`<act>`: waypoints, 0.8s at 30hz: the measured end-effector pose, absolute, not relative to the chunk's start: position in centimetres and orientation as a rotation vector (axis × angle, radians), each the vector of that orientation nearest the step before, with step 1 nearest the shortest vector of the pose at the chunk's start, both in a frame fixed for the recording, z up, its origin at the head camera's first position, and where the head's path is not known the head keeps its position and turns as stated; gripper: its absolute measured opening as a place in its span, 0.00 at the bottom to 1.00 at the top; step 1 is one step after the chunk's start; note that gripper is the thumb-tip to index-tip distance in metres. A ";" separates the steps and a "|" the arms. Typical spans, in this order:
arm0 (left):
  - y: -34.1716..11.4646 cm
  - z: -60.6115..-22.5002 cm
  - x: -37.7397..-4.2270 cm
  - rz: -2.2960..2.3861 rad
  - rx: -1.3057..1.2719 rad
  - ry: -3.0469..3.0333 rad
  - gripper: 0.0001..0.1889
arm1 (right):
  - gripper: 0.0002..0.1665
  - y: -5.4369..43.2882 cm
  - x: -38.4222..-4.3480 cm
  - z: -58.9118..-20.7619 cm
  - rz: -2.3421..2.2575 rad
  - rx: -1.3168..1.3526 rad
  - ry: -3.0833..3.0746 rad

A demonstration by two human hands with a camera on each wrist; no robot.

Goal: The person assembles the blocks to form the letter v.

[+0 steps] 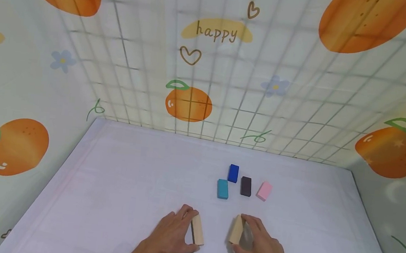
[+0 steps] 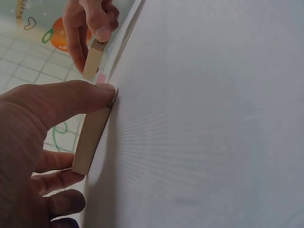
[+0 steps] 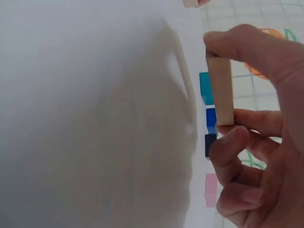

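My left hand (image 1: 173, 234) grips a plain wooden block (image 1: 197, 230) by its two ends, thumb at the near end and fingertips at the far one. In the left wrist view that block (image 2: 90, 140) lies close to the white surface. My right hand (image 1: 264, 246) pinches a second wooden block (image 1: 236, 230) the same way. In the right wrist view this block (image 3: 222, 90) appears raised, with a shadow on the surface beside it. A gap separates the two blocks. Beyond them lie a teal block (image 1: 223, 189), a blue block (image 1: 233, 173), a black block (image 1: 246, 186) and a pink block (image 1: 264, 190).
A white cloth (image 1: 116, 175) covers the table. Behind it rises a patterned curtain (image 1: 226, 83) with a grid and printed oranges. Similar printed sheets (image 1: 17, 94) flank the table at left and right.
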State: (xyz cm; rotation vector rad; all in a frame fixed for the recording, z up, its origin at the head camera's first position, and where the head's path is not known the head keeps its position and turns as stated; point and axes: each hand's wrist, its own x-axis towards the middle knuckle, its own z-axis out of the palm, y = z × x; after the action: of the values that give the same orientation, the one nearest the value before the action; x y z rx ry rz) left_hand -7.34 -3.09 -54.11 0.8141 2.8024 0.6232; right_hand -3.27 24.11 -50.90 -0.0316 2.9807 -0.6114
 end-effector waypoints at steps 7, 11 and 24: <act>-3.1 -54.2 -7.2 0.665 0.812 2.794 0.42 | 0.52 23.1 -3.2 -51.0 -0.595 0.001 2.958; -3.1 -54.1 -7.1 0.659 0.807 2.796 0.42 | 0.53 22.5 -3.2 -50.9 -0.575 0.037 2.920; -2.8 -53.9 -7.0 0.628 0.783 2.796 0.42 | 0.54 21.3 -3.1 -51.1 -0.565 0.030 2.876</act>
State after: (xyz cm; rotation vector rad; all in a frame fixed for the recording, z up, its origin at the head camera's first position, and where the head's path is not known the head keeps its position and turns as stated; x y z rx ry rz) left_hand -6.99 -2.79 -53.92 0.7826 2.7962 0.6276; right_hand -3.09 21.35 -51.13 0.0298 2.8761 -0.5650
